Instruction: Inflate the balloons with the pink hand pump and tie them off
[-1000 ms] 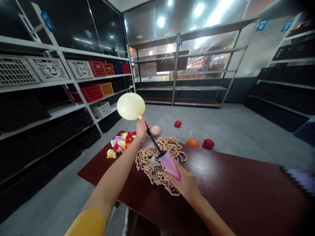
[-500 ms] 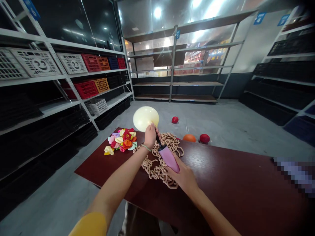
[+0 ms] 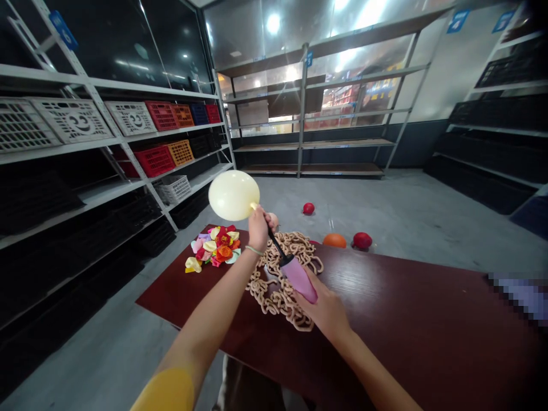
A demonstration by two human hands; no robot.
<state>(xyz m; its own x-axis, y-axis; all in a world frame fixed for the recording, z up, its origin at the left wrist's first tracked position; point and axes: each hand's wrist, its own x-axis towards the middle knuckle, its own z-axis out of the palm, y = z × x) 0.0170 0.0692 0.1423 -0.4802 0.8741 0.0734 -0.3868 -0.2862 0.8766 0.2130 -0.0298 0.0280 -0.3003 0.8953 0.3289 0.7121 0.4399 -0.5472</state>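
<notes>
My left hand [image 3: 259, 228] is closed around the neck of a pale yellow balloon [image 3: 233, 195] and the far end of a hand balloon pump. The balloon is inflated and tilts up to the left. My right hand [image 3: 327, 308] wraps round the pump's pink-purple barrel [image 3: 301, 279]. A black rod [image 3: 276, 242] runs between the two hands; its far end is hidden by my left fingers. Under the pump, a heap of beige, uninflated long balloons [image 3: 295, 245] lies on the table. Left of it is a pile of colourful uninflated balloons [image 3: 218, 245].
The dark red table [image 3: 385, 302] spans the foreground. Beyond its far edge, an orange balloon [image 3: 334, 240] and red balloons [image 3: 362, 240] lie on the grey floor. Shelves with crates [image 3: 162, 115] line the left; a metal rack [image 3: 302, 131] stands at the back. A blurred patch covers something at the table's right.
My left hand and the yellow balloon have shifted left, and the balloon looks slightly bigger. A longer stretch of black rod shows between my hands. The view has moved slightly.
</notes>
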